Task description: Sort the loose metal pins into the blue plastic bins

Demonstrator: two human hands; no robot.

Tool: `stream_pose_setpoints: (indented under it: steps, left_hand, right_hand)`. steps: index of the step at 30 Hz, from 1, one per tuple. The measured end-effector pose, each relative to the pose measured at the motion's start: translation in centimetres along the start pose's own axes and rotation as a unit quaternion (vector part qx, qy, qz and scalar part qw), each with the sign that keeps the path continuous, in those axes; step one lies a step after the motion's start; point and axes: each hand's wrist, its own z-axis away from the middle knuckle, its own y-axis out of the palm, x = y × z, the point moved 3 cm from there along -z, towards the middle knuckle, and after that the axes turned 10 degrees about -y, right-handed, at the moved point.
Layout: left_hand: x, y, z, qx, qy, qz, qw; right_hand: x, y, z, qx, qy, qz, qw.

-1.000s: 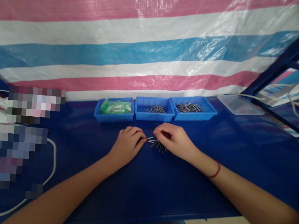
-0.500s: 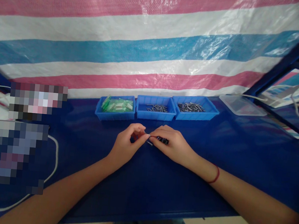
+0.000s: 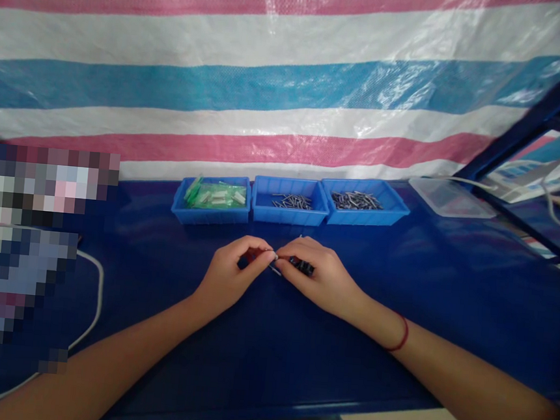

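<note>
My left hand and my right hand meet fingertip to fingertip above the blue table. Thumb and forefinger of each are pinched together, and a tiny pale piece between the tips is too small to name. Under the curled right fingers shows a cluster of small black parts; whether the palm holds them or they lie on the table I cannot tell. A thin metal pin shows just below the left fingertips.
Behind my hands stand three blue bins: one with green plastic bags, two with metal pins. A clear plastic lid lies at the back right. A white cable curves along the left.
The left fingers have closed in so forefinger and thumb now pinch near the right fingertips. The whole view has shifted slightly; the bins have not been moved.
</note>
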Motion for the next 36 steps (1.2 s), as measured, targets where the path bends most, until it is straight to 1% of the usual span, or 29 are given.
stream_pose_setpoints:
  steps: [4,12,15,21,25,27,28,29,30,31,32,34,36]
  left_hand:
    - [0.0,0.0,0.0,0.001,0.003,-0.010,1.000]
    - [0.0,-0.1,-0.3,0.000,0.028,-0.043,0.999]
    - [-0.1,-0.1,-0.4,0.005,0.037,-0.047,0.998]
    - [-0.5,0.1,-0.5,0.037,0.058,-0.051,0.996]
    - [-0.8,0.2,-0.3,0.044,0.075,-0.058,0.995]
    - [-0.8,0.0,-0.2,0.042,0.076,-0.067,0.994]
    - [-0.8,-0.1,-0.2,0.038,0.075,-0.071,0.994]
    - [-0.7,-0.2,-0.3,0.032,0.073,-0.077,0.994]
    - [-0.6,-0.4,-0.4,0.022,0.069,-0.081,0.994]
    - [-0.5,-0.7,-0.6,0.011,0.063,-0.087,0.994]
    - [-0.3,-0.9,-0.7,0.000,0.056,-0.093,0.994]
    - [0.1,-1.2,-1.2,-0.009,0.048,-0.114,0.992]
    - [0.4,-1.3,-1.6,0.009,0.054,-0.146,0.988]
  right_hand:
    - [-0.1,0.0,0.0,-0.007,-0.001,-0.009,1.000]
    - [0.1,-0.9,0.0,-0.072,0.020,-0.013,0.997]
    - [0.4,-1.2,0.0,-0.086,0.014,-0.009,0.996]
    - [0.9,-1.4,0.1,-0.081,0.002,0.005,0.997]
    - [1.3,-1.6,-0.1,-0.069,-0.007,0.023,0.997]
    - [1.2,-1.6,-0.4,-0.047,0.010,0.006,0.999]
    - [1.0,-1.6,-0.5,-0.043,0.033,-0.020,0.998]
    - [0.6,-1.7,-0.6,-0.051,0.066,-0.056,0.995]
    - [0.0,-1.8,-0.6,-0.078,0.107,-0.101,0.986]
    - [-0.7,-2.1,-0.6,-0.124,0.151,-0.151,0.969]
    - [-1.5,-2.4,-0.5,-0.181,0.193,-0.204,0.943]
    - [-3.0,-3.3,-0.2,-0.296,0.253,-0.301,0.870]
    - [-4.2,-4.1,-0.1,-0.376,0.283,-0.372,0.800]
